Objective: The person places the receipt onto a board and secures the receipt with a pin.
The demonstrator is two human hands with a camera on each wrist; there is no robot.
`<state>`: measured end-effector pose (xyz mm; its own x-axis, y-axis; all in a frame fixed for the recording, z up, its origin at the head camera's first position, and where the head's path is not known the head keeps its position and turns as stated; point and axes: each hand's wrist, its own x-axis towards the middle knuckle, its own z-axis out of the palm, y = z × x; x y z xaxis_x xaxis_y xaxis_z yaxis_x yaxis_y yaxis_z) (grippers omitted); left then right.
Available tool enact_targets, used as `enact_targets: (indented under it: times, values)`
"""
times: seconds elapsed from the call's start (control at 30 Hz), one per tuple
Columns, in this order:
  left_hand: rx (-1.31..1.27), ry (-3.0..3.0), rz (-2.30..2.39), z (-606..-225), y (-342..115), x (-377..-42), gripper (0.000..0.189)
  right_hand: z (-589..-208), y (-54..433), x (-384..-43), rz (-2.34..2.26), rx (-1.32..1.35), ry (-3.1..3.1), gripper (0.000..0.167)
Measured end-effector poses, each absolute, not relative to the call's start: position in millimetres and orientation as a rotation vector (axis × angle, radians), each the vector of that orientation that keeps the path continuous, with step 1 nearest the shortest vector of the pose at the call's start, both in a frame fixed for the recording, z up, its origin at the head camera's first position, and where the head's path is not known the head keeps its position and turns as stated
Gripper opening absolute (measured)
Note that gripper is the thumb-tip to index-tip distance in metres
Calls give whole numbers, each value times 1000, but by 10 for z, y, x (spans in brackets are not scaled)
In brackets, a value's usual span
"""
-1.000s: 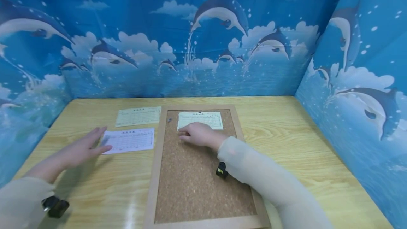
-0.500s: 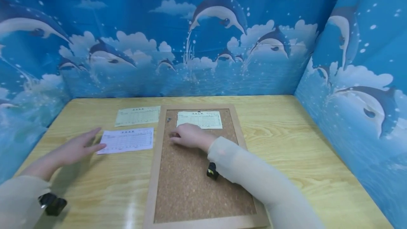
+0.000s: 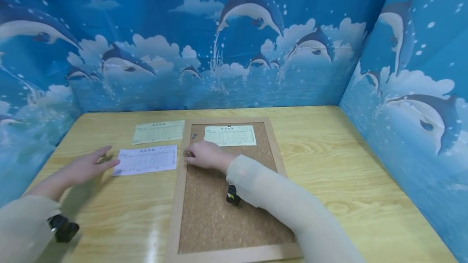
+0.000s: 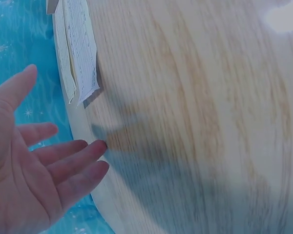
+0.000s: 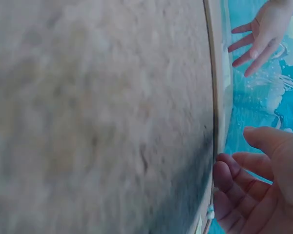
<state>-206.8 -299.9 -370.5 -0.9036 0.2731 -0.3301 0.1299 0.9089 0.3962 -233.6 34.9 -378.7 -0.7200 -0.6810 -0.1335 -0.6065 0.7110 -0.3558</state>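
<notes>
My left hand [image 3: 82, 169] has its fingers spread at the left end of a white printed slip [image 3: 146, 160]. The left wrist view shows this hand [image 4: 34, 175] with nothing in it, above the wood. Over the upper left of a framed corkboard [image 3: 226, 206] is my right hand [image 3: 204, 155], its fingertips near the left frame. Its fingers [image 5: 239, 187] are loosely bent, and the thumb stands apart from them. A pale green slip [image 3: 230, 137] is fixed to the board's top by a pin [image 3: 229, 127]. Another small pin [image 3: 194, 136] sits at the upper left of the cork.
A second pale green slip [image 3: 158, 132] lies on the wooden table [image 3: 340, 165] behind the white one. The corkboard's left frame runs right beside both loose slips. Blue dolphin-printed curtains [image 3: 164, 52] close off the back and sides.
My right hand has moved left across the cork, away from the pinned green slip toward the left frame. My left hand has shifted slightly left, staying beside the white slip.
</notes>
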Motion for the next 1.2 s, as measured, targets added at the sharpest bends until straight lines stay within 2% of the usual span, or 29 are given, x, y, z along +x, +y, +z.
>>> enact_targets:
  times: [0.17,0.33,0.8,0.9,0.97,1.1,1.2]
  values:
    - [298,2729,495,-3710,-2957,-2124,80,-3767,225,-2361,-373,-999,2683,23]
    - [275,2729,484,-3696,-2943,-2157,79,-3722,59,-2361,-269,-998,2693,43]
    - [208,2719,471,-3730,-2960,-2230,82,-3801,-173,-2417,-113,-839,2715,52]
    - [193,2729,455,-3727,-2949,-2239,80,-3820,-183,-2439,-122,-852,2704,51]
    - [193,2739,448,-3728,-2946,-2244,74,-3829,-195,-2441,-125,-849,2699,44]
    - [174,2750,473,-3747,-2948,-2255,56,-3845,-242,-2418,-79,-827,2707,28]
    - [146,2735,531,-3772,-2941,-2263,43,-3859,-284,-2404,-19,-834,2725,25]
